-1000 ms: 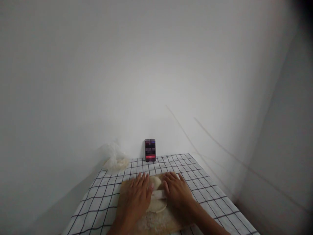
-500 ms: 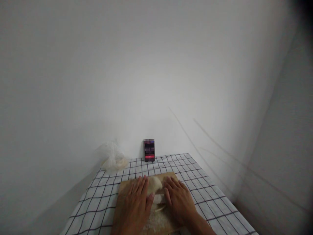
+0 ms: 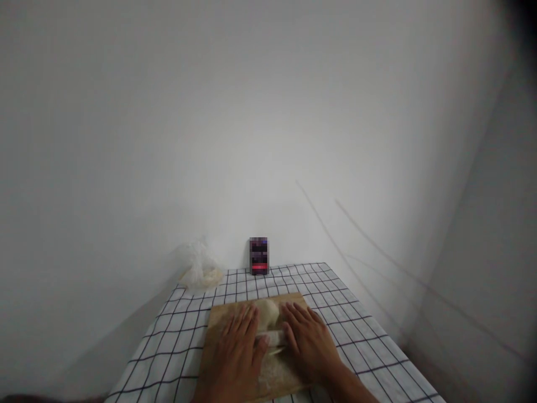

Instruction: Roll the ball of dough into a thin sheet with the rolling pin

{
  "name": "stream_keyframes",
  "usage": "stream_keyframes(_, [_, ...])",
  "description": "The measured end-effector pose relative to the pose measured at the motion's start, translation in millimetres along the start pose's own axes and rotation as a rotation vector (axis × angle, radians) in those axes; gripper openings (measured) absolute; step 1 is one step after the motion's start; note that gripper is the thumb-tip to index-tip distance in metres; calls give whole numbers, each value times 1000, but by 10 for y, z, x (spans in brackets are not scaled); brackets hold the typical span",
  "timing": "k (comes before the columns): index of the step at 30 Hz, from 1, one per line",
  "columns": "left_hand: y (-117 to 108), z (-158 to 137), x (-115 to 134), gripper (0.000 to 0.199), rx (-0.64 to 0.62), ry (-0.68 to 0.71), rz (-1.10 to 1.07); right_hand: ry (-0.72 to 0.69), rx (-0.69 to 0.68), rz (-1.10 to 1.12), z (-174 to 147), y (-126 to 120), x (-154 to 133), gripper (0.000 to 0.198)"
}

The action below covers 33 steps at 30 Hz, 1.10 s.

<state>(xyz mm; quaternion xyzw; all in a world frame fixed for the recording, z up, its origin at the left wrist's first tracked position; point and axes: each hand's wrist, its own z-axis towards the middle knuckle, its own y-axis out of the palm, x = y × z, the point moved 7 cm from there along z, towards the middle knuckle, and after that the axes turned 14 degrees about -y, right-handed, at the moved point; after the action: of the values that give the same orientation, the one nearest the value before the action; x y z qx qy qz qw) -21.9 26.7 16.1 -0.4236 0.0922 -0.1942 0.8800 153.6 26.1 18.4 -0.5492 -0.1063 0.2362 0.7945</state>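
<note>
My left hand and my right hand lie flat with fingers stretched forward, palms down. Between them shows the middle of a pale rolling pin, its ends hidden beneath the hands. Under and beyond the pin is a piece of pale dough, bulging up between my fingertips. A thin edge of dough shows on the near side of the pin. All this rests on a wooden board dusted with flour toward me.
A black-and-white checked cloth covers the table. A clear plastic bag with something pale in it sits at the back left. A phone leans upright against the white wall, its screen blurred out.
Both hands have drawn back slightly toward me relative to the board, still flat over the rolling pin. The whole view has shifted a little.
</note>
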Motion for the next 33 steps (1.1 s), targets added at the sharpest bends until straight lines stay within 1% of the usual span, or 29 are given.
stream_keyframes(6, [347, 352, -146, 51, -73, -78, 1, 8, -61, 32, 508, 13, 272, 49])
stream_keyframes(8, [399, 412, -175, 50, -78, -89, 12, 18, -75, 34, 577, 38, 333, 49])
stream_keyframes(10, [397, 418, -179, 51, -54, -103, 17, 34, -75, 25, 559, 59, 346, 50])
stream_keyframes(13, [328, 346, -131, 52, 6, -112, 11, 77, -61, -12, 405, 74, 290, 50])
stream_keyframes(17, [163, 176, -32, 54, 71, -89, 2, 100, -6, -74, 125, 82, 145, 48])
stream_keyframes(21, [-99, -58, 72, 59, 109, -12, 33, 38, 74, -111, -154, 104, -21, 46])
stream_keyframes(23, [-226, -181, 114, 63, 109, 32, 37, -7, 120, -104, -280, 84, -118, 43])
stream_keyframes(25, [-298, -264, 126, 63, 56, 50, 9, -22, 157, -67, -378, 44, -201, 38])
stream_keyframes(26, [-305, -277, 117, 61, 4, 43, -18, -13, 170, -40, -413, 24, -228, 34])
stream_keyframes(28, [-263, -235, 71, 52, -147, -6, -98, 31, 192, 17, -458, -1, -245, 25])
stream_keyframes(30, [-187, -93, -6, 43, -296, -108, -195, 72, 212, 66, -477, 7, -225, 18])
stream_keyframes(31, [-149, 13, -44, 42, -350, -164, -244, 87, 228, 82, -482, 19, -204, 15])
stream_keyframes(33, [-80, 276, -83, 44, -405, -238, -331, 98, 253, 98, -491, 68, -154, 20])
